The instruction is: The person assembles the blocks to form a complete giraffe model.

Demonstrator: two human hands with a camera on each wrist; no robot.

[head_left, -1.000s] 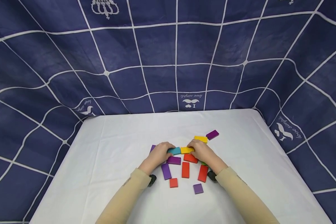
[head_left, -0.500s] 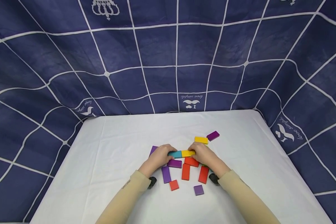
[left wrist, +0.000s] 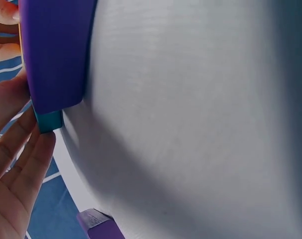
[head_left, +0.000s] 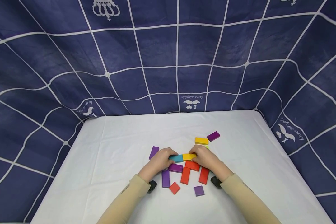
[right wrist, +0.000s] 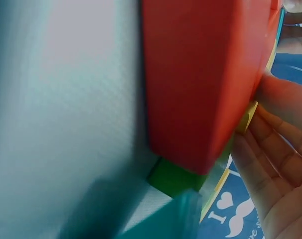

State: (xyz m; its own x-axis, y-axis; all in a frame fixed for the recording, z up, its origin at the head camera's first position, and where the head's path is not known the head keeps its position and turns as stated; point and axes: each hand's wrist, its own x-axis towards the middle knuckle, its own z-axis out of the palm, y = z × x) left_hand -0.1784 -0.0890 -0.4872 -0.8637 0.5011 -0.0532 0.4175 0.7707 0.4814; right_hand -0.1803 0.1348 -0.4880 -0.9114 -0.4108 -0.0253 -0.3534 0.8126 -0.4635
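Teal rectangular block (head_left: 177,158) meets the nearer yellow rectangular block (head_left: 188,156) end to end, mid-scene, in the head view; your left hand (head_left: 161,159) pinches the teal, your right hand (head_left: 204,156) the yellow. Your left wrist view shows the teal's smooth end; your right wrist view, a dark green block (right wrist: 176,177) hidden from overhead.

White-clothed table (head_left: 114,140), kinda cluttered: yellow block (head_left: 201,141) lay beyond right hand (head_left: 205,156), purple block (head_left: 154,152) beyond left hand (head_left: 160,160), red square (head_left: 175,188), purple square (head_left: 199,191) nearside of both.

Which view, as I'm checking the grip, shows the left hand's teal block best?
Head: the teal block shows its top and near side beside the left hand. Left wrist shows only one end; right wrist, a thin sliver.
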